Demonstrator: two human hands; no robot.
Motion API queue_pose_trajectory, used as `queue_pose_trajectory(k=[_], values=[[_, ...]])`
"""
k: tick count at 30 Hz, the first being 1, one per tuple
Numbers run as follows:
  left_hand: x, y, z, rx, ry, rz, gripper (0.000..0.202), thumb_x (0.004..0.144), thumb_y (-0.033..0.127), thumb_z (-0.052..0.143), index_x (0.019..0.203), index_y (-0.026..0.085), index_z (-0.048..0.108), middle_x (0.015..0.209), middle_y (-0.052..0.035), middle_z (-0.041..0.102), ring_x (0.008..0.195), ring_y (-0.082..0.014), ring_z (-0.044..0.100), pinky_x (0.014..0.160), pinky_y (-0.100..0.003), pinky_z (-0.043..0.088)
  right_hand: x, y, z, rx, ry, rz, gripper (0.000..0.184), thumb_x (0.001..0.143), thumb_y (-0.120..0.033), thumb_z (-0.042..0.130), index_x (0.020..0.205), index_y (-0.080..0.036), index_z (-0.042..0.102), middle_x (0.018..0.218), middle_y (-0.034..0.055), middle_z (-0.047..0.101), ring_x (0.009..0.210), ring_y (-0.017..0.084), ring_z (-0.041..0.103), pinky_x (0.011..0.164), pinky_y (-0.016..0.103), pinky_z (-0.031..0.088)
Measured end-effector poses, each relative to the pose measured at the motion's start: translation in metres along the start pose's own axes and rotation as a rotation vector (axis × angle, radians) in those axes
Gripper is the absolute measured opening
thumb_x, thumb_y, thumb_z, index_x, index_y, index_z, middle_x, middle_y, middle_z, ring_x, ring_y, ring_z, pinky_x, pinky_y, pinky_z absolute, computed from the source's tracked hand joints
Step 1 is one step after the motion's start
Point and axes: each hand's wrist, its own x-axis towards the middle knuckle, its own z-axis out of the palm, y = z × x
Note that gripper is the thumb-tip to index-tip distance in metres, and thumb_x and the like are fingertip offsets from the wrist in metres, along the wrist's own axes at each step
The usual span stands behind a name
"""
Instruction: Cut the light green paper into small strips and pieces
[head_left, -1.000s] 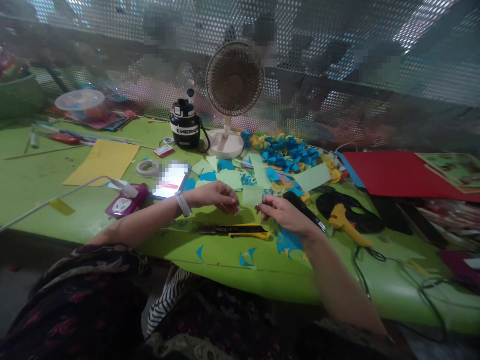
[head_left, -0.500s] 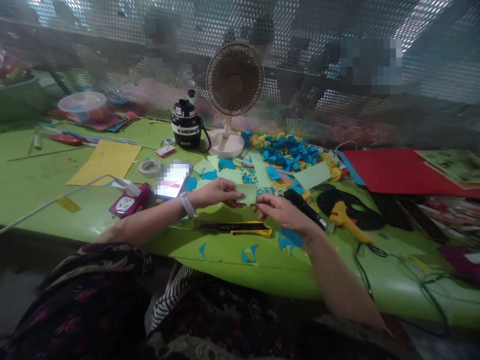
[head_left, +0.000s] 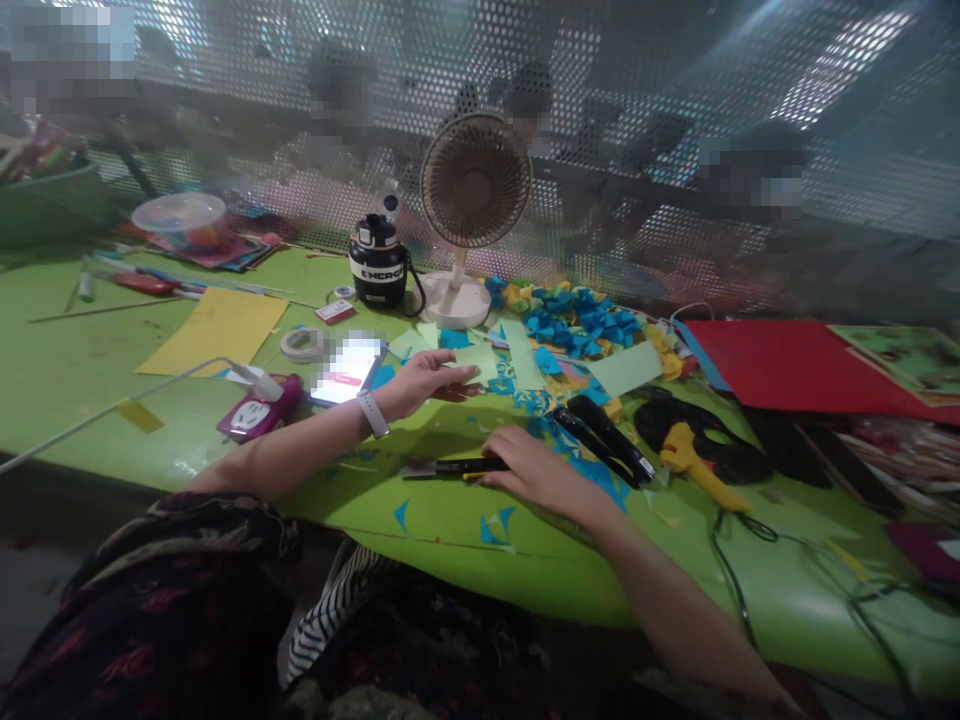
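Observation:
My right hand (head_left: 529,468) has its fingers curled over the handle of a black and yellow utility knife (head_left: 461,466), which lies on the green table with its blade end to the left. My left hand (head_left: 427,385) hovers in front of the paper pile, fingers stretched out and slightly apart, with nothing visible in them. Just beyond those fingertips lies a light green paper piece (head_left: 480,362). Blue and green paper scraps (head_left: 536,402) are scattered behind my hands. Small blue offcuts (head_left: 496,524) lie near the front edge.
A stapler (head_left: 611,440) and a yellow glue gun (head_left: 701,468) lie to the right. Left are a lit phone (head_left: 349,370), a tape roll (head_left: 301,344) and a purple power socket (head_left: 259,408). A fan (head_left: 478,185) and black bottle (head_left: 378,265) stand behind, near folded blue pieces (head_left: 581,318).
The light green paper square is out of both hands. My right hand has come down and left onto the utility knife, and the left hand's pinch has opened.

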Motion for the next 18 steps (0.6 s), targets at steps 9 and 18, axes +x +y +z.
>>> queue_pose_trajectory(k=[9,18], values=[[0.006,0.003,-0.005,-0.074,0.161,0.182,0.043,0.063,0.045,0.088,0.065,0.013,0.060,0.065,0.0032,0.056,0.065,-0.0090,0.060,0.072,-0.030,0.061,-0.012,0.033,-0.018,-0.119,0.216,0.122,0.025,0.093,-0.028,0.059,0.116,-0.018,0.060,0.110,0.0142,0.067,0.104,0.030,0.062,0.089,0.043,0.050],[0.007,0.004,-0.002,-0.102,0.194,0.213,0.048,0.065,0.045,0.086,0.056,0.015,0.051,0.052,0.0070,0.044,0.053,-0.0056,0.052,0.074,-0.030,0.061,-0.034,0.050,-0.045,-0.258,0.733,0.099,0.040,0.098,-0.034,0.048,0.136,-0.023,0.057,0.111,0.0139,0.060,0.111,0.031,0.057,0.096,0.050,0.049]])
